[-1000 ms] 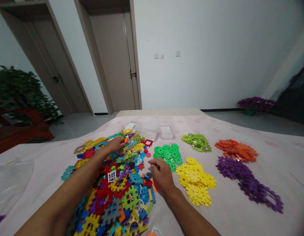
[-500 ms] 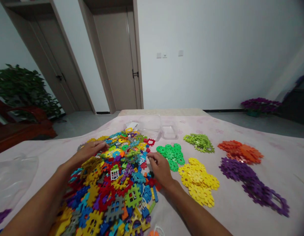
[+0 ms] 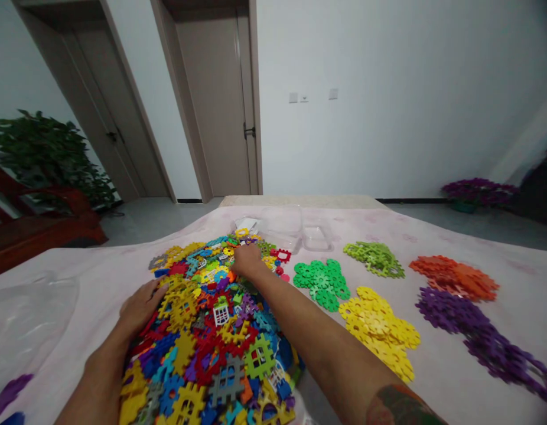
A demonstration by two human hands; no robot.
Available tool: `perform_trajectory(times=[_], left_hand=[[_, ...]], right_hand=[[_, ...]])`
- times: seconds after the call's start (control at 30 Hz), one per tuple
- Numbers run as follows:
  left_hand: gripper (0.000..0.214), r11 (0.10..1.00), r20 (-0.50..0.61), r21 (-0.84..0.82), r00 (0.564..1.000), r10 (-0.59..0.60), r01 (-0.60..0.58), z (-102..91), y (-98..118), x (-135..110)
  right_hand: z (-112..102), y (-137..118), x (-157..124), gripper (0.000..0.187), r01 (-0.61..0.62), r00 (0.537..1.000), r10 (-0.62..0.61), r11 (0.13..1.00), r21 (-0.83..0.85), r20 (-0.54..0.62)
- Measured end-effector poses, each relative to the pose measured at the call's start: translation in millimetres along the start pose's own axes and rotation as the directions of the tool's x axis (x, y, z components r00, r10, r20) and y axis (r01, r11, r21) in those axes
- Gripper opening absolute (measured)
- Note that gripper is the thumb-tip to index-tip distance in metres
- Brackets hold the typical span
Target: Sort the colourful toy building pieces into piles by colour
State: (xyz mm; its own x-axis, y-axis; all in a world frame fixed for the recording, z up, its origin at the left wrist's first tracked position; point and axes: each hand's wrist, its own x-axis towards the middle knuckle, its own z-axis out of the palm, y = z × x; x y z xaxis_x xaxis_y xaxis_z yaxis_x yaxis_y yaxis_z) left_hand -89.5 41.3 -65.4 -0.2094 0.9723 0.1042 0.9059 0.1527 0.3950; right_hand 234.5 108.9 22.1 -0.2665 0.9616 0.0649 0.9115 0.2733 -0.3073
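Note:
A large heap of mixed plastic interlocking toy pieces (image 3: 229, 378) spreads over the table in front of me. My left hand (image 3: 143, 304) lies against the heap's left edge, fingers stretched out beside dark-yellow pieces (image 3: 180, 301). Over the far part of the heap, my right hand (image 3: 248, 260) is bent down with its fingers curled in among small pieces. Whatever those fingers hold is hidden behind the hand. My right forearm crosses above the heap's right side. A white window-shaped piece (image 3: 221, 314) and a lime-green square piece (image 3: 259, 357) lie on top.
Right of the heap lie sorted piles: green (image 3: 322, 283), yellow (image 3: 380, 330), lime-green (image 3: 374, 258), orange (image 3: 455, 276) and purple (image 3: 481, 336). Clear plastic containers (image 3: 316, 238) stand at the back. A transparent bag (image 3: 29, 324) rests at the left.
My right hand has moved from the heap's right edge forward and left over its far part. My left hand has drawn back toward me along the left edge. The view has shifted slightly left.

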Motion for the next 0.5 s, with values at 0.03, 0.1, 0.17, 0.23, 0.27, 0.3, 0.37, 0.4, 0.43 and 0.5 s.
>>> perform_trajectory(times=[0.03, 0.1, 0.17, 0.23, 0.27, 0.3, 0.37, 0.4, 0.43, 0.5], left_hand=[[0.069, 1.0, 0.0, -0.005, 1.0, 0.012, -0.012, 0.3, 0, 0], [0.067, 1.0, -0.005, -0.021, 1.0, 0.018, -0.018, -0.6, 0, -1], [0.064, 0.999, -0.011, -0.038, 1.0, 0.012, -0.013, -0.9, -2, -1], [0.063, 0.999, -0.018, -0.051, 1.0, 0.002, -0.003, 0.8, -6, 0], [0.063, 0.998, -0.02, -0.057, 1.0, -0.003, 0.002, 2.3, -8, 1], [0.063, 0.998, -0.021, -0.065, 1.0, -0.008, 0.007, 4.0, -10, 2], [0.063, 0.996, -0.023, -0.086, 1.0, -0.019, 0.017, 7.1, -15, 4], [0.062, 0.995, -0.026, -0.099, 0.999, -0.022, 0.02, 8.0, -16, 4], [0.06, 0.994, -0.027, -0.111, 0.999, -0.023, 0.02, 8.5, -18, 5], [0.057, 0.991, -0.029, -0.13, 0.999, -0.022, 0.018, 8.2, -18, 6]], right_hand=[[3, -3, 2, 0.03, -0.01, 1.0, 0.01, 1.0, -0.009, 0.008], [7, -7, 5, 0.033, -0.03, 0.999, 0.03, 0.999, -0.012, 0.016], [6, -8, 3, 0.034, -0.042, 0.999, 0.042, 0.999, 0.005, 0.015], [1, -7, -1, 0.03, -0.046, 0.999, 0.046, 0.998, 0.042, -0.003], [-3, -5, -3, 0.026, -0.046, 0.999, 0.047, 0.997, 0.067, -0.02], [-7, -2, -6, 0.023, -0.045, 0.998, 0.048, 0.995, 0.093, -0.039], [-19, 10, -12, 0.021, -0.049, 0.995, 0.06, 0.989, 0.141, -0.077], [-26, 19, -16, 0.021, -0.054, 0.993, 0.069, 0.985, 0.162, -0.092], [-33, 30, -20, 0.021, -0.063, 0.991, 0.082, 0.982, 0.18, -0.101], [-48, 58, -30, 0.02, -0.098, 0.988, 0.12, 0.973, 0.208, -0.097]])
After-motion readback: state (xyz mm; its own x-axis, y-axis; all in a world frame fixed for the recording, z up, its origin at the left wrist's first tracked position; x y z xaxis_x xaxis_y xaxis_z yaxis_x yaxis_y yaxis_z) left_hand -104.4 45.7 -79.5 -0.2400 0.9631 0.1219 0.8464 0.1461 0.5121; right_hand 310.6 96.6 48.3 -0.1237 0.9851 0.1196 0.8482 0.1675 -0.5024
